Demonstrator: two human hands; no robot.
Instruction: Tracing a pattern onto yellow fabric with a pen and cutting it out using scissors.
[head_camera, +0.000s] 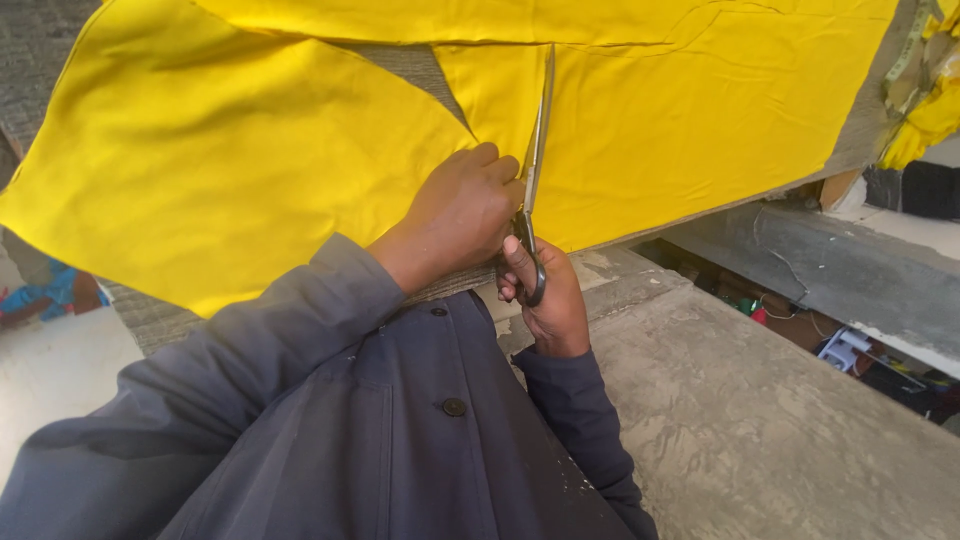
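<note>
A large sheet of yellow fabric (230, 150) lies spread over a grey work table (150, 320). A cut runs up through it, leaving a second yellow piece (690, 110) to the right. My right hand (545, 295) grips the handles of a pair of metal scissors (537, 150), whose long blades point away from me along the cut. My left hand (460, 215) presses down on the yellow fabric just left of the blades, fingers curled at the cloth's edge. Both arms are in dark blue-grey sleeves.
A concrete floor (760, 420) lies below the table's front edge on the right, with a concrete ledge (840, 270) and small clutter under it. More yellow scraps (935, 115) hang at the far right. A blue and red object (55, 290) sits at the left.
</note>
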